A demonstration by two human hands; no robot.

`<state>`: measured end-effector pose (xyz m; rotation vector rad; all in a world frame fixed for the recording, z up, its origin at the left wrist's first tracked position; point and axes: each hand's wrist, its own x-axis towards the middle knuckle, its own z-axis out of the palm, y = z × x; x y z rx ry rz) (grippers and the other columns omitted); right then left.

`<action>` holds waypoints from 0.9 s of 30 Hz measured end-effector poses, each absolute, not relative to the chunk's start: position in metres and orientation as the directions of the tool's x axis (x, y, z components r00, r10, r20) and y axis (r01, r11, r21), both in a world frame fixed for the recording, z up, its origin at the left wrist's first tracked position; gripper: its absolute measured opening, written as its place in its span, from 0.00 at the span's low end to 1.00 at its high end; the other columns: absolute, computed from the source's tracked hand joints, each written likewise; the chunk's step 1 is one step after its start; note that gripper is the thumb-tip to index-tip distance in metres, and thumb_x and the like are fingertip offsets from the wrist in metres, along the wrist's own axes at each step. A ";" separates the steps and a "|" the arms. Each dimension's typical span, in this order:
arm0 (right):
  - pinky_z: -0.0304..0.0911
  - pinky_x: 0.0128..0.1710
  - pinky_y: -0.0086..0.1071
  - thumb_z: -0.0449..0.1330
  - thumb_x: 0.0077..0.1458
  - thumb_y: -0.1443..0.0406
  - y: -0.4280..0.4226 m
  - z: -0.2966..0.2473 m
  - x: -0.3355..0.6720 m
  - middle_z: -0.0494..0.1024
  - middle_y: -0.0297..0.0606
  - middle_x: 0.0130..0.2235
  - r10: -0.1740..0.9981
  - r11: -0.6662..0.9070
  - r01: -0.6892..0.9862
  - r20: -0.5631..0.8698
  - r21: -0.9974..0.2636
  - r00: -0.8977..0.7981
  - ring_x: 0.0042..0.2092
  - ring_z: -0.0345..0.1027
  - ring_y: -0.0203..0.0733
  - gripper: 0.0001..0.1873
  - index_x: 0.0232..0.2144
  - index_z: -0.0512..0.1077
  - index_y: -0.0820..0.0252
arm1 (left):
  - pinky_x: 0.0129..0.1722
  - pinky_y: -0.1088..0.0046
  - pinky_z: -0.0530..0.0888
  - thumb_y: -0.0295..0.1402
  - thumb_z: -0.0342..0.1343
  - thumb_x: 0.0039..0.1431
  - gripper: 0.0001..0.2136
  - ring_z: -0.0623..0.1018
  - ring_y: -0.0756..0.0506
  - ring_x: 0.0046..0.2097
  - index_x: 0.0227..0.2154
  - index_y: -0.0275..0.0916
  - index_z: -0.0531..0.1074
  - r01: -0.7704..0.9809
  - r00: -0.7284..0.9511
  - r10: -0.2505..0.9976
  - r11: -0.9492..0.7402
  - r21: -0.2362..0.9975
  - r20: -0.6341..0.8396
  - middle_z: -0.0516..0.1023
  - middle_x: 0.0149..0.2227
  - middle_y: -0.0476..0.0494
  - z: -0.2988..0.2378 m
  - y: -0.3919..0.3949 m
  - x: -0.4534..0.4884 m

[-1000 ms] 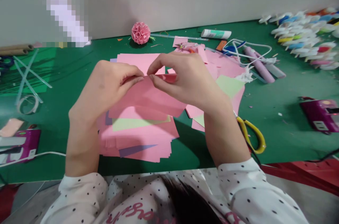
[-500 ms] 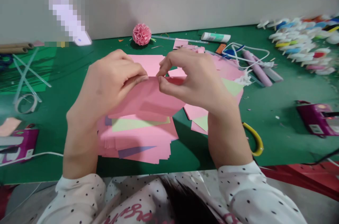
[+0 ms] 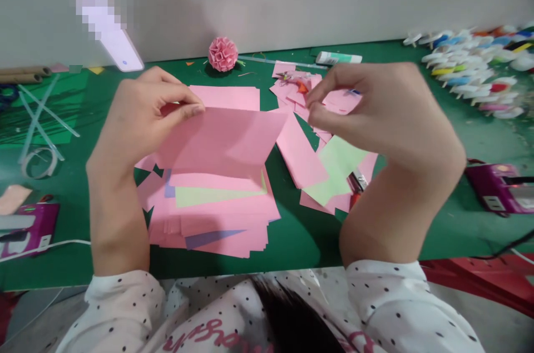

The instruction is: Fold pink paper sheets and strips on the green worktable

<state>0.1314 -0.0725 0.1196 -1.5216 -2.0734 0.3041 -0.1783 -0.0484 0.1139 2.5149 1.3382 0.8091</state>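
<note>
My left hand [image 3: 137,119] pinches the upper edge of a pink paper sheet [image 3: 225,139] near its left end, between thumb and fingers. The sheet is tilted above a stack of pink papers [image 3: 225,236], with green and purple pieces showing among them. My right hand [image 3: 375,108] is off the sheet, to its right. Its thumb and index fingertips are nearly together with nothing visible between them. Beneath this hand lie pink strips [image 3: 302,153] and a light green paper [image 3: 340,167].
Behind the papers sit a pink folded-paper ball [image 3: 223,54] and a glue stick [image 3: 339,58]. Many white and coloured pieces [image 3: 475,72] crowd the back right. Purple boxes [image 3: 498,186] stand at both sides. A tape roll [image 3: 39,163] lies left.
My right hand has let go of the pink sheet's edge and moved right. My left hand has shifted left and slightly up, still gripping the sheet, whose right side now shows.
</note>
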 end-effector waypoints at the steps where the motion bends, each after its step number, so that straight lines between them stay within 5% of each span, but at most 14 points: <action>1: 0.68 0.39 0.42 0.61 0.49 0.72 -0.072 0.119 0.133 0.84 0.37 0.32 0.933 0.302 0.830 0.324 -0.470 -0.156 0.35 0.78 0.47 0.09 0.24 0.71 0.51 | 0.40 0.66 0.74 0.42 0.59 0.67 0.10 0.79 0.44 0.45 0.39 0.43 0.82 0.728 0.437 0.811 -0.573 0.377 0.389 0.84 0.39 0.48 0.114 -0.048 -0.178; 4: 0.71 0.48 0.43 0.62 0.58 0.68 -0.072 0.115 0.125 0.86 0.43 0.40 0.898 0.307 0.824 0.432 -0.477 -0.085 0.44 0.80 0.51 0.05 0.32 0.75 0.53 | 0.42 0.65 0.74 0.42 0.57 0.68 0.11 0.78 0.43 0.46 0.39 0.43 0.82 0.752 0.443 0.802 -0.575 0.321 0.400 0.84 0.38 0.48 0.113 -0.049 -0.172; 8: 0.69 0.55 0.45 0.65 0.62 0.63 -0.070 0.106 0.099 0.83 0.45 0.51 0.810 0.543 0.741 0.479 -0.395 -0.337 0.53 0.76 0.52 0.12 0.48 0.78 0.57 | 0.47 0.61 0.76 0.43 0.53 0.70 0.14 0.79 0.41 0.49 0.38 0.44 0.81 0.697 0.525 0.762 -0.641 0.322 0.379 0.83 0.38 0.47 0.109 -0.055 -0.153; 10: 0.69 0.52 0.45 0.62 0.65 0.63 -0.070 0.102 0.088 0.85 0.42 0.43 0.785 0.596 0.729 0.438 -0.337 -0.439 0.49 0.76 0.52 0.07 0.42 0.80 0.55 | 0.49 0.59 0.76 0.43 0.52 0.70 0.13 0.79 0.40 0.51 0.38 0.45 0.81 0.663 0.557 0.740 -0.670 0.334 0.377 0.83 0.39 0.47 0.106 -0.058 -0.144; 13: 0.66 0.55 0.48 0.58 0.67 0.64 -0.072 0.099 0.081 0.84 0.37 0.34 0.770 0.611 0.745 0.419 -0.267 -0.481 0.41 0.76 0.49 0.11 0.35 0.80 0.54 | 0.52 0.55 0.76 0.40 0.51 0.70 0.12 0.79 0.39 0.52 0.38 0.46 0.80 0.639 0.561 0.709 -0.699 0.321 0.427 0.82 0.39 0.48 0.105 -0.062 -0.135; 21: 0.60 0.62 0.53 0.56 0.68 0.65 -0.078 0.096 0.079 0.84 0.35 0.34 0.769 0.606 0.750 0.437 -0.267 -0.466 0.41 0.77 0.45 0.14 0.34 0.81 0.53 | 0.56 0.49 0.74 0.31 0.51 0.65 0.08 0.75 0.36 0.59 0.35 0.45 0.76 0.655 0.550 0.685 -0.709 0.263 0.477 0.81 0.38 0.46 0.104 -0.065 -0.125; 27: 0.60 0.61 0.54 0.58 0.66 0.65 -0.079 0.106 0.087 0.84 0.32 0.33 0.772 0.619 0.717 0.418 -0.321 -0.479 0.40 0.78 0.46 0.14 0.33 0.82 0.50 | 0.58 0.52 0.73 0.28 0.51 0.61 0.06 0.74 0.37 0.60 0.31 0.44 0.71 0.600 0.576 0.679 -0.730 0.327 0.456 0.81 0.36 0.48 0.109 -0.065 -0.131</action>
